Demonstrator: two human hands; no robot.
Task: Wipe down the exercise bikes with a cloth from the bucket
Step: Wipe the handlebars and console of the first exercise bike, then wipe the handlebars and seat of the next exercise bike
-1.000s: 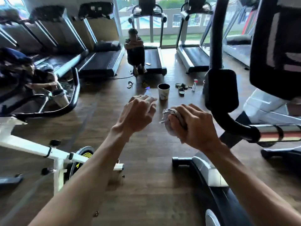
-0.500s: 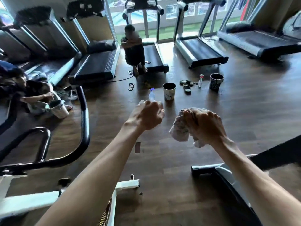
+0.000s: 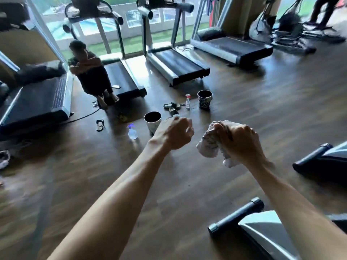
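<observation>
While my right hand (image 3: 242, 141) grips the bunched cloth (image 3: 209, 145), the bucket (image 3: 152, 121) sits ahead-left, nearer my left hand (image 3: 173, 134) (curled, seemingly empty).

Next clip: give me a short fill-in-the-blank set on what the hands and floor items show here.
1. The crumpled cloth is gripped by the ____ hand.
2. The left hand holds ____.
3. The spray bottle with the purple top stands on the ____.
4. On the floor stand ____ buckets.

Missing words: right; nothing; floor; two
</observation>
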